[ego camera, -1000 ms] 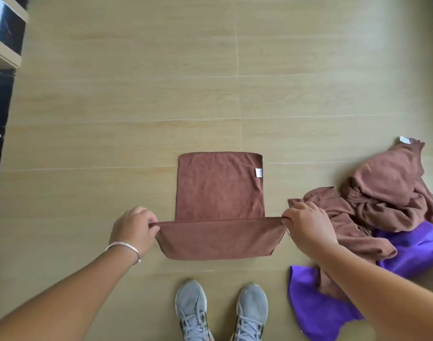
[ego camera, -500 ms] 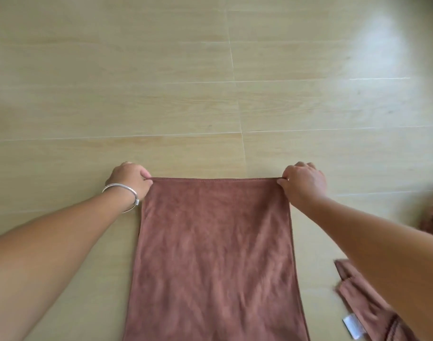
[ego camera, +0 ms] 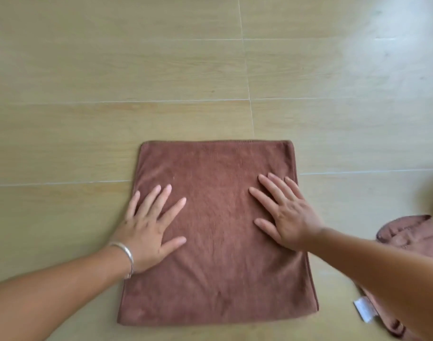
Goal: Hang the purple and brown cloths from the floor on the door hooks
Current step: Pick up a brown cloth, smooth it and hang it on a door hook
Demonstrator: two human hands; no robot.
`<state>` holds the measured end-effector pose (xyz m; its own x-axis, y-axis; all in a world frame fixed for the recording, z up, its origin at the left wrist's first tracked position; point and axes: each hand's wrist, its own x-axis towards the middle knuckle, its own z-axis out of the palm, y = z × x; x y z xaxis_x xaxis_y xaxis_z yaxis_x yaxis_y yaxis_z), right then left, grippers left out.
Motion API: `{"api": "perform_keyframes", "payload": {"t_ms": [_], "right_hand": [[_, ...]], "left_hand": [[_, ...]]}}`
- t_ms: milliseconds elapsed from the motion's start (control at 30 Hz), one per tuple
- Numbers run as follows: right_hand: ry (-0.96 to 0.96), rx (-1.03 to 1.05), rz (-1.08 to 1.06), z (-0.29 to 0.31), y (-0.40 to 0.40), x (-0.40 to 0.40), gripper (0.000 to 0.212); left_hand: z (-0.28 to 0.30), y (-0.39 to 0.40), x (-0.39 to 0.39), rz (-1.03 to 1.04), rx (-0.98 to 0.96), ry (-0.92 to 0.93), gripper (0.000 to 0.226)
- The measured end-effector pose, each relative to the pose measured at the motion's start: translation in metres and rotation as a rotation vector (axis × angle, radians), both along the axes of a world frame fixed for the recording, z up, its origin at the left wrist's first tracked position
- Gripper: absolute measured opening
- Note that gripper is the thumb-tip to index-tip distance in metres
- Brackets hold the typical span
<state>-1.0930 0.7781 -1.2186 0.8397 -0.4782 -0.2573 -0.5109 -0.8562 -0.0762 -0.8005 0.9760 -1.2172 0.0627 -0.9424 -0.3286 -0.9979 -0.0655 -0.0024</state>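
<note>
Head cam, looking down at floor [ego camera: 87, 70], pale wood-look planks w/ thin light seams.

Nearest: both forearms enter from bottom corners, bare. Silver bangle [ego camera: 126, 254] on L wrist.

Brown cloth [ego camera: 217, 242] lies flat on floor, centre-low in view. Folded rectangle; near edge thick and rounded, far edge shows a stitched hem. Surface mostly smooth, faint creases toward near edge.

L hand [ego camera: 146, 232]: palm down, flat on cloth's left part, heel of hand at cloth's left edge. Fingers [ego camera: 161, 200] spread and straight, gripping nothing, tips pointing away from the person; little finger sits abt at the left edge.

R hand [ego camera: 286, 217]: palm down, flat on cloth's right part, fingers [ego camera: 272, 185] splayed open, nothing held; tips angled up-left. Outer fingers lie close to cloth's right edge.

Gap of bare cloth between the two hands; hands apart, not touching each other.

Right side, low: second brown cloth [ego camera: 405, 235], rumpled, partly hidden behind R forearm and cut by frame edge. White label tag [ego camera: 364, 312] shows below the forearm, on the floor just right of the flat cloth's near corner. Whether tag belongs to the rumpled cloth: likely, can't confirm.

Far: bare floor only, bright glare patch [ego camera: 392, 40] upper right.
</note>
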Motion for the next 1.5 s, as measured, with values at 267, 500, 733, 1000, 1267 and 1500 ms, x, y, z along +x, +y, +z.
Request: {"api": "perform_keyframes", "payload": {"t_ms": [267, 500, 733, 1000, 1267, 1500], "right_hand": [[0.066, -0.112, -0.186, 0.015, -0.04, 0.068, 0.062], [-0.119, 0.059, 0.359, 0.0, 0.052, -0.034, 0.072], [-0.038, -0.007, 0.441, 0.004, 0.059, -0.061, 0.07], [0.248, -0.015, 0.146, 0.083, 0.097, -0.03, 0.052], [0.164, -0.008, -0.282, 0.25, 0.1, -0.019, 0.025], [0.02, -0.103, -0.299, 0.448, 0.045, -0.018, 0.018]], "left_hand": [[0.011, -0.059, 0.024, 0.181, 0.058, -0.08, 0.072], [0.021, 0.057, -0.015, -0.244, 0.006, 0.066, 0.073], [0.039, 0.071, 0.006, -0.319, -0.086, 0.098, 0.052], [0.088, 0.072, -0.014, -0.062, 0.255, 0.083, 0.061], [0.256, 0.045, -0.01, 0.185, 0.289, 0.034, 0.048], [0.442, 0.02, 0.033, 0.304, 0.161, 0.126, 0.038]]}}
